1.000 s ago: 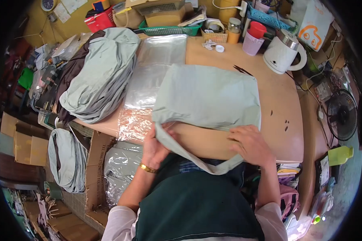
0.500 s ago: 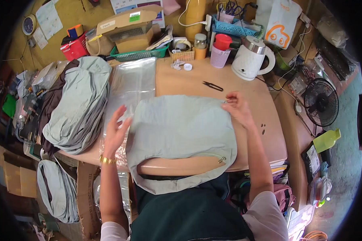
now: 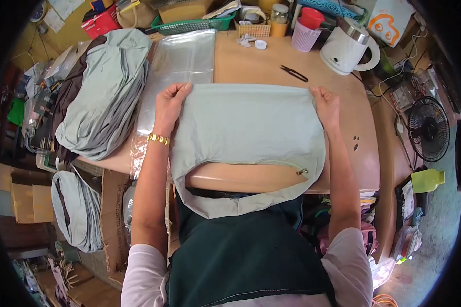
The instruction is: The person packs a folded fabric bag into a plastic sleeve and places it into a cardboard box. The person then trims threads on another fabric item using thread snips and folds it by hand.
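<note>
A pale grey-green fabric bag (image 3: 251,123) lies flat at the near side of the table (image 3: 343,163), its curved strap hanging over the front edge against the dark apron. Pinched in my left hand (image 3: 171,105) is the bag's far left corner. My right hand (image 3: 325,105) grips the far right corner, and the far edge is stretched straight between them. A small zipper pull shows at the right end of the strap opening. Beyond the bag lie black thread snips (image 3: 294,73).
Left of the bag are clear plastic sheets (image 3: 184,56) and a pile of similar fabric (image 3: 105,97). A white kettle (image 3: 346,47), baskets and a jar line the back. A fan (image 3: 428,128) stands at right, cardboard boxes (image 3: 30,197) lower left.
Both hands have come onto the bag's far corners and closed on them. The far edge, earlier loose and rounded, is now pulled straight. The strap opening has turned to show the zipper pull.
</note>
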`<state>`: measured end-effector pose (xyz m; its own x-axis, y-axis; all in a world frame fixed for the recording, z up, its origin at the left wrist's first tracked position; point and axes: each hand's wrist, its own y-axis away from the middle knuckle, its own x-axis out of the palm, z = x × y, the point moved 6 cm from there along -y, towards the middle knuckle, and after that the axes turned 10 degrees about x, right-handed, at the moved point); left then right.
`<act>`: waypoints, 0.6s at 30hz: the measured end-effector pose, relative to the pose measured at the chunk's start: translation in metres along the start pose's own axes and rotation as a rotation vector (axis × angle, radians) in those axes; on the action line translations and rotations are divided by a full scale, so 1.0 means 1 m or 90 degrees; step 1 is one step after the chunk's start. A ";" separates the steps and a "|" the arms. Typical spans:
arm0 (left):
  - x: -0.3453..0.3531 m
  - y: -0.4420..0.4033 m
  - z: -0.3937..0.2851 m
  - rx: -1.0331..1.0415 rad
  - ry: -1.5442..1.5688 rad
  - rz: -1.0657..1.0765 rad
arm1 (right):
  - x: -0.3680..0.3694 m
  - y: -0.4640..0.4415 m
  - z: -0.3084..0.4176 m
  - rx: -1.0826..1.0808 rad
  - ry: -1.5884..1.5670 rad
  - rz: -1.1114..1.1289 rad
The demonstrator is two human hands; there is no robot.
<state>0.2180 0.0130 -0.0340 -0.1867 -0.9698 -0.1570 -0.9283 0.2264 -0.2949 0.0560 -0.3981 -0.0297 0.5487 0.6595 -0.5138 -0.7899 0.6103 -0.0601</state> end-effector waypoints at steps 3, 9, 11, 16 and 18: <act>0.000 0.003 -0.007 0.034 0.070 -0.017 | 0.017 0.000 -0.001 -0.025 -0.158 0.060; -0.010 0.004 0.019 -0.150 0.070 0.072 | 0.021 0.009 -0.004 0.069 -0.232 0.123; -0.010 0.003 0.024 -0.161 0.088 0.093 | 0.017 0.002 -0.017 0.074 -0.217 0.113; -0.001 0.004 0.022 -0.152 0.115 0.055 | 0.031 -0.002 -0.031 0.103 -0.225 0.201; -0.003 -0.001 0.015 -0.146 0.114 0.042 | 0.023 -0.003 -0.017 0.063 -0.196 0.184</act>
<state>0.2240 0.0171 -0.0470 -0.2836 -0.9589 0.0061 -0.9570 0.2826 -0.0651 0.0665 -0.3921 -0.0563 0.3764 0.9006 -0.2172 -0.9014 0.4102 0.1386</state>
